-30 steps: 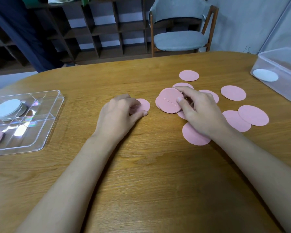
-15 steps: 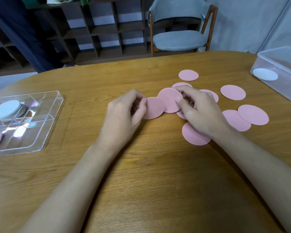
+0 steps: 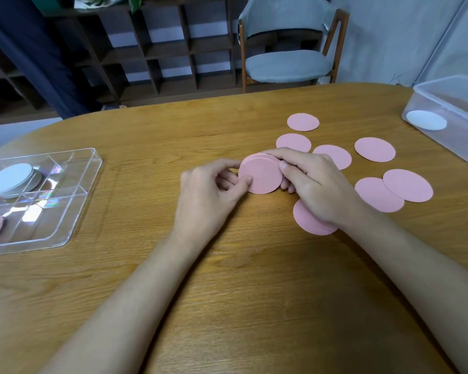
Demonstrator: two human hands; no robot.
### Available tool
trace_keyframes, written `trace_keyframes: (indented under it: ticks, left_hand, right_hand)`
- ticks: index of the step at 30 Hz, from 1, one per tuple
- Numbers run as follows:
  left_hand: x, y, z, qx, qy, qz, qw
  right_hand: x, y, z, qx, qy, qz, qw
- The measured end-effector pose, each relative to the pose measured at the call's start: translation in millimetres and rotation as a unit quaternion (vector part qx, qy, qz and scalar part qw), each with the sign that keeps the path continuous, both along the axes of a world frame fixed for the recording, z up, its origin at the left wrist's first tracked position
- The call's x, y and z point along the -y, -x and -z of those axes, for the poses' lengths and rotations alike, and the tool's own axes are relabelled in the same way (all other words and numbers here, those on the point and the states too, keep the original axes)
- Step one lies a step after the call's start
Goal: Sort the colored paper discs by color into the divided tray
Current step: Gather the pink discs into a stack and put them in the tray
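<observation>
mid-table, the left hand (image 3: 211, 190) and right hand (image 3: 316, 184) both pinch a small pink stack (image 3: 261, 175), fingers curled on its edges. gathering step, i'd say; loose pink discs (image 3: 374, 149) lie to the right, and next the stack needs carrying to the divided tray (image 3: 88, 190) at the left.

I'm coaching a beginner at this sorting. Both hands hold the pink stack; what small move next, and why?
Probably let the left hand hold the pink stack while the right hand reaches for the loose pink disc just behind it. Several pink discs lie loose on the table, so gathering seems sensible before carrying the stack to the divided tray.
</observation>
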State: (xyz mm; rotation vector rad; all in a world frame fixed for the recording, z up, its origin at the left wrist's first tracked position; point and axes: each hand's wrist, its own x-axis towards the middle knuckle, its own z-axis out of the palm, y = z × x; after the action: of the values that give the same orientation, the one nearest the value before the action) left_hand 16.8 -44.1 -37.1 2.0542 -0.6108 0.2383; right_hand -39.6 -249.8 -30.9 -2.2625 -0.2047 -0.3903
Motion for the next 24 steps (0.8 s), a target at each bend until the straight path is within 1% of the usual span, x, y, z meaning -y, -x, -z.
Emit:
trace_keyframes:
  ticks: [2, 5, 8, 10, 14, 16, 17, 19, 22, 24]
  left_hand:
    - [-0.2, -0.6, 0.7, -0.002, 0.004, -0.004, 1.0]
    - [-0.1, -0.5, 1.0, 0.007, 0.006, -0.006, 1.0]
    - [0.9, 0.1, 1.0, 0.041, -0.002, 0.002, 0.999]
    - [1.0, -0.3, 1.9, 0.074, -0.018, 0.008, 0.997]
    - [1.6, 1.4, 2.2, 0.099, -0.046, 0.014, 0.994]
    - [2.6, 3.2, 1.2, 0.125, -0.054, 0.021, 0.99]
    - [3.7, 4.5, 0.8, 0.133, -0.058, 0.042, 0.989]
    - [7.1, 8.8, 1.6, 0.122, -0.078, 0.127, 0.981]
    - [13.3, 18.3, 6.9, 0.123, -0.148, 0.241, 0.951]
    - [15.9, 22.7, 9.8, 0.141, -0.212, 0.268, 0.929]
  right_hand:
    - [-0.5, 1.7, -1.8, -0.008, 0.02, -0.002, 1.0]
    - [-2.5, 2.8, -3.2, 0.004, 0.076, 0.009, 0.997]
    - [0.1, 0.2, -1.5, 0.019, 0.116, 0.016, 0.993]
    - [1.9, -0.5, -1.7, 0.023, 0.114, 0.018, 0.993]
    - [9.9, 0.8, -5.5, 0.01, 0.086, 0.011, 0.996]
    - [15.6, 0.0, -6.5, 0.005, 0.066, 0.023, 0.998]
    - [18.1, -0.4, -7.0, 0.008, 0.057, 0.032, 0.998]
    - [21.6, -1.9, -6.8, 0.015, 0.043, 0.049, 0.998]
    - [23.3, -3.8, -5.4, 0.017, 0.03, 0.065, 0.997]
    - [24.4, -5.1, -3.6, 0.017, 0.028, 0.071, 0.997]
